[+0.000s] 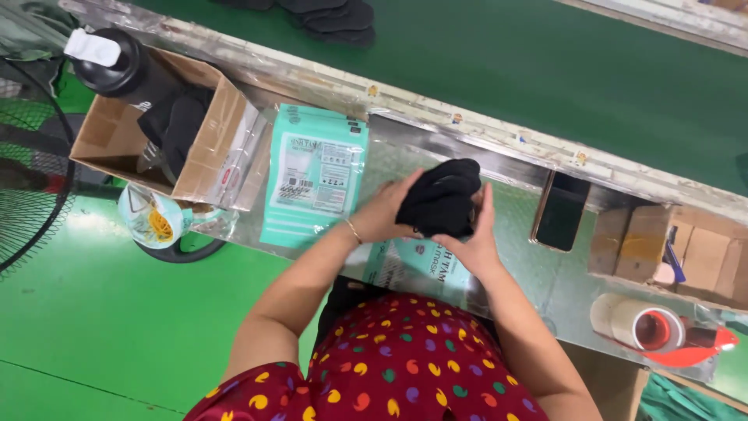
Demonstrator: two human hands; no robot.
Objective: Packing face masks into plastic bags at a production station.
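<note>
A bundle of black fabric pieces (444, 195) is pressed between both my hands over the shiny metal worktop (538, 273). My left hand (382, 214) cups its left side, a thin bracelet on that wrist. My right hand (475, 238) grips its right and lower side. Under the bundle lies a teal printed pouch (417, 269), partly covered by my arms. A stack of the same teal pouches (315, 175) lies on the worktop to the left of my hands.
A cardboard box (156, 132) at left holds a black bottle with a white cap (109, 62) and dark fabric. A phone (561, 210) lies right of my hands, cardboard boxes (670, 249) and a tape roll (643, 323) farther right. A green conveyor belt (506, 70) carries black pieces (327, 15).
</note>
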